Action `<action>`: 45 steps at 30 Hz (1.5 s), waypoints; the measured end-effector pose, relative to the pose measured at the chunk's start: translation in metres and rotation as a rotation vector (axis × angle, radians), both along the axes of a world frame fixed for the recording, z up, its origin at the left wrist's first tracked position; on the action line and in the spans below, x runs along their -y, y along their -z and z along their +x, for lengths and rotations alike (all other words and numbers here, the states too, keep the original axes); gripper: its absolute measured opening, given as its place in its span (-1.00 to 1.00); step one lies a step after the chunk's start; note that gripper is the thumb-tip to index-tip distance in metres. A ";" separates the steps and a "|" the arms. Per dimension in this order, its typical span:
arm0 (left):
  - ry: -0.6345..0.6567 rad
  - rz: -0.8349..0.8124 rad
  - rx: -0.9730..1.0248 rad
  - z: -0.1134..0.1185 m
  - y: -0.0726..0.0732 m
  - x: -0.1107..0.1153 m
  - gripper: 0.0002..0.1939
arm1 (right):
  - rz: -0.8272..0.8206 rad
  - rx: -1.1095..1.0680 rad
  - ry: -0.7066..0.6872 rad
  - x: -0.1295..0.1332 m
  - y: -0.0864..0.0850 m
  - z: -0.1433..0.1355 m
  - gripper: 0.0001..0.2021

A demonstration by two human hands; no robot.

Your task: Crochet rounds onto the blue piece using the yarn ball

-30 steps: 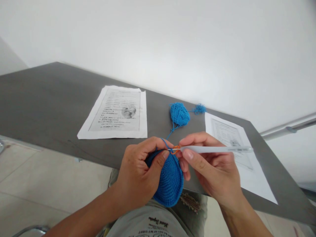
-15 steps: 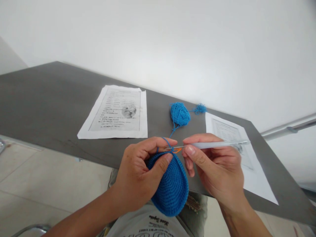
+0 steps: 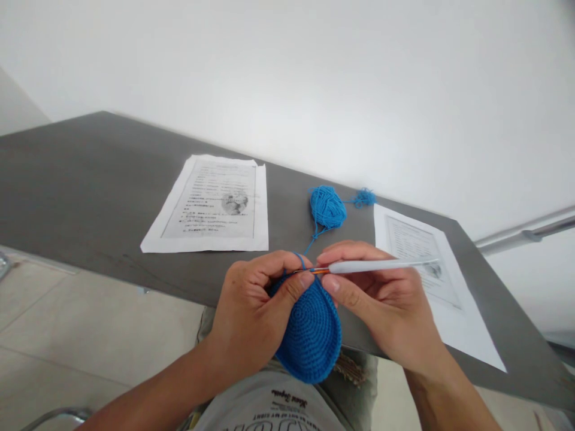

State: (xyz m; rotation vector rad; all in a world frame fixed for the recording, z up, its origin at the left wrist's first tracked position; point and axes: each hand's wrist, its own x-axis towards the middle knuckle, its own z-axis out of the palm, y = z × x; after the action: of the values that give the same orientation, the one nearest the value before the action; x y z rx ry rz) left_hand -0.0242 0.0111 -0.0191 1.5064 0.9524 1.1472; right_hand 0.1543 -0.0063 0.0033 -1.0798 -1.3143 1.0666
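My left hand (image 3: 256, 311) pinches the upper edge of a blue crocheted piece (image 3: 309, 335), which hangs down rounded with its rim curled. A strand of blue yarn passes over my left index finger. In my right hand (image 3: 381, 293) is a crochet hook (image 3: 363, 265) with a pale, translucent handle, lying nearly level. Its thin metal shaft reaches to the top edge of the piece, by my left thumb; the tip is partly hidden. Something small and orange (image 3: 320, 270) shows beside the shaft at that edge.
A ball of blue yarn (image 3: 327, 207) lies on the grey table (image 3: 112, 179), its strand running to my hands. Behind it sits a smaller yarn tangle (image 3: 363, 197). Printed sheets lie left (image 3: 211, 203) and right (image 3: 417, 251). A white wall rises behind the table.
My right hand and the crochet hook have moved left, closer to my left hand, and the shaft reaches further past the edge. The crocheted piece has shifted slightly upward.
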 end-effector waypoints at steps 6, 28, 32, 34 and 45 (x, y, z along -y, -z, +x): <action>-0.016 0.029 0.009 0.001 0.001 -0.001 -0.79 | -0.028 -0.065 -0.011 -0.005 0.003 0.001 -0.82; 0.109 -0.308 0.189 0.005 0.002 -0.003 -0.75 | 0.009 -0.074 -0.060 -0.010 0.006 0.006 -0.48; 0.104 -0.249 0.109 0.006 0.003 -0.002 -0.74 | 0.032 0.001 -0.106 -0.009 0.002 0.013 -0.47; 0.074 -0.191 0.045 0.007 0.003 -0.002 -0.74 | 0.039 0.040 -0.119 -0.008 0.002 0.015 -0.46; -0.143 0.060 -0.008 0.007 0.009 -0.005 -0.79 | -0.063 0.041 0.005 -0.004 0.007 0.004 -0.79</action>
State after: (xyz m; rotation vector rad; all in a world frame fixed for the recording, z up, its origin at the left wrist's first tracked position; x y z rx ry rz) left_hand -0.0172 0.0163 -0.0284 1.5105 1.0531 1.2825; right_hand 0.1583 -0.0025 -0.0032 -1.1570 -1.3171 1.0934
